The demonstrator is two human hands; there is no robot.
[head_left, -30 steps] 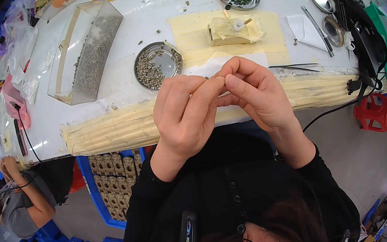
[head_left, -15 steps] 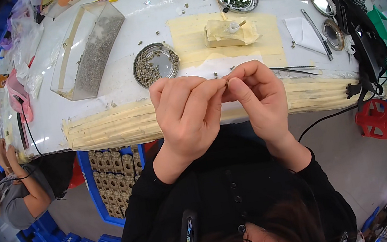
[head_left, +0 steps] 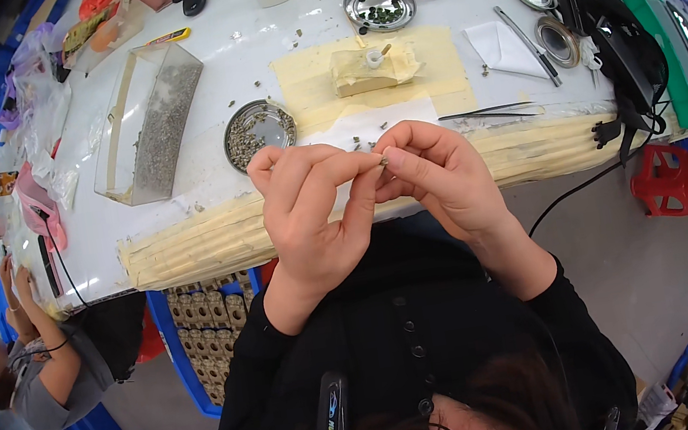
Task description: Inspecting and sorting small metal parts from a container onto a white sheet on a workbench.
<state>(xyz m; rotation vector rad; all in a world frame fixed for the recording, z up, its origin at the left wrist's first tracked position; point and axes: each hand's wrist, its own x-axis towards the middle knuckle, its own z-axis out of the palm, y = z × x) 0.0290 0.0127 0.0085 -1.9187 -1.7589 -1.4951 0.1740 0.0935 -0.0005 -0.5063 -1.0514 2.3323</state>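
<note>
My left hand (head_left: pixel 313 210) and my right hand (head_left: pixel 444 179) meet above the table's near edge, fingertips pinched together. Between them is a tiny grey-brown part (head_left: pixel 384 161), too small to name. Which hand grips it more firmly I cannot tell; both touch it. Just beyond my left fingers stands a round metal dish (head_left: pixel 292 139) partly filled with similar small grey pieces (head_left: pixel 243 141). A few loose pieces lie on white paper beyond my fingertips. Farther off, a tape-wrapped block (head_left: pixel 356 81) carries a small white fitting with a thin stick.
A clear bin (head_left: pixel 111 151) of grey pieces stands left. Tweezers (head_left: pixel 488 112) lie right of my hands, with a pen-like tool (head_left: pixel 524 42) beyond. A metal dish (head_left: pixel 352 25) holds dark green bits. A red stool (head_left: pixel 666 180) stands right; a person (head_left: pixel 57 361) sits left.
The whole view has shifted, so the table things sit farther left and more of the table's far side shows. My hands stay pinched together around the tiny part.
</note>
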